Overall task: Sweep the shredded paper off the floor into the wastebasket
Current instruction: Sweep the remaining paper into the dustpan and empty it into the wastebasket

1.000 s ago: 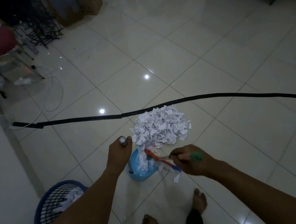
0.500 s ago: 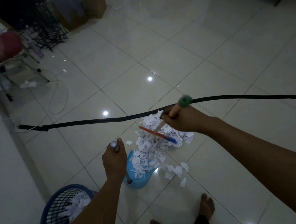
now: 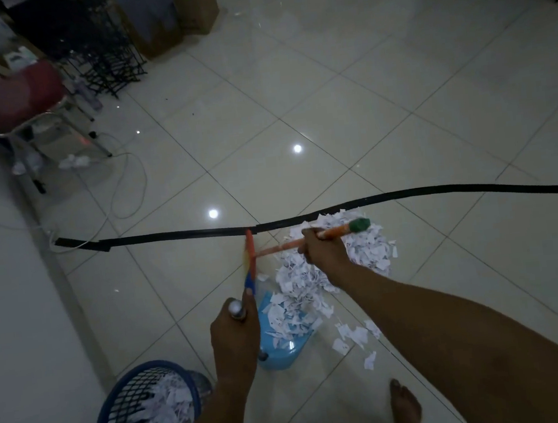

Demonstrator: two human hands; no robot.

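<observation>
**Head view: light scraps, half onto the pan**

Head view shows the shredded paper (image 3: 335,257) heaped on the tiled floor (image 3: 398,112) just this side of a black strip (image 3: 177,236), with a good part of it already spilled onto the blue dustpan (image 3: 285,334) at about 7 o'clock from the heap. A few loose flakes lie on the tiles at 4 o'clock from the pan.

The right hand (image 3: 323,251) has its grip clenched round the orange handle of the small broom (image 3: 276,247); the brush head sticks out to 9 o'clock, raised off the floor as far as I can judge in this dim light. The left hand (image 3: 234,338) grips the top of the dustpan's upright handle. The blue mesh wastebasket (image 3: 148,418) stands at 8 o'clock from the pan, already part filled with scraps.

This stuff looks feather-light and loose: it will scatter under a hard stroke and drift off the pan if tipped fast. I'd say short, gentle strokes toward the pan suit it, with the pan lip pressed flat to the tiles. Carrying it wants a level pan, held by that upright handle.
</observation>
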